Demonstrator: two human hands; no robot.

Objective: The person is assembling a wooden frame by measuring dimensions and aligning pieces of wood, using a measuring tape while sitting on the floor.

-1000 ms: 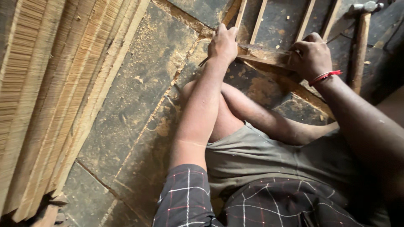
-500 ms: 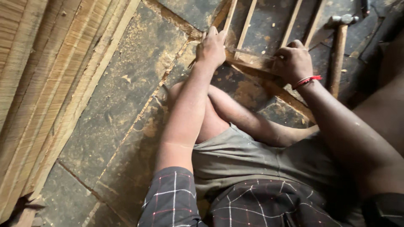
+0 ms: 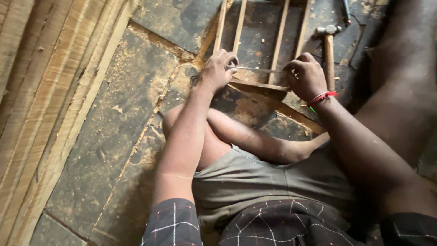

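Many planks [image 3: 41,91]: stacked on edge at far left, count unclear.
Stone floor [image 3: 114,136]: dark slabs dusted with sawdust.
Left hand [image 3: 217,69]: one, clenched on the near end of a thin metal blade [image 3: 255,69].
Wooden slats [image 3: 239,27]: four, running away from a crosspiece [image 3: 259,85] under both hands.
Right hand [image 3: 306,76]: one, red cord on the wrist, gripping the blade's other end.
Hammer [image 3: 328,45]: one, on the floor just right of the slats.

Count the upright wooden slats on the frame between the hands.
4: two slats above the left hand, two nearer the right hand. More may lie off-frame.
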